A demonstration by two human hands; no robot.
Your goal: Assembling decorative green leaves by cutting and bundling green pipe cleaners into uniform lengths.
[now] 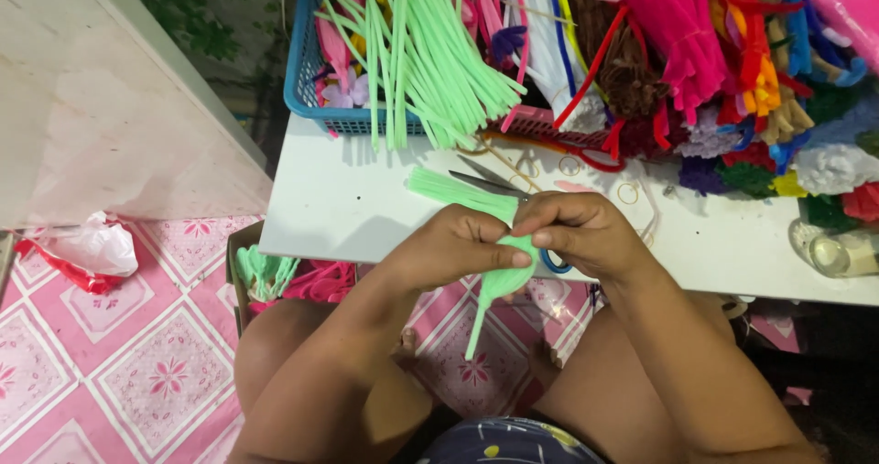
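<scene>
Both hands pinched one light green pipe-cleaner piece (499, 285) between them: the left hand (453, 249) closed on it from nine o'clock, the right hand (581, 235) from three o'clock. Its single stem hung toward six o'clock below the fingers. One short bundle of green pipe cleaners (458, 192) lay at eleven o'clock on the white table (330, 208), beside one pair of scissors (499, 185). One blue basket (307, 80) stood farther off at eleven o'clock.
</scene>
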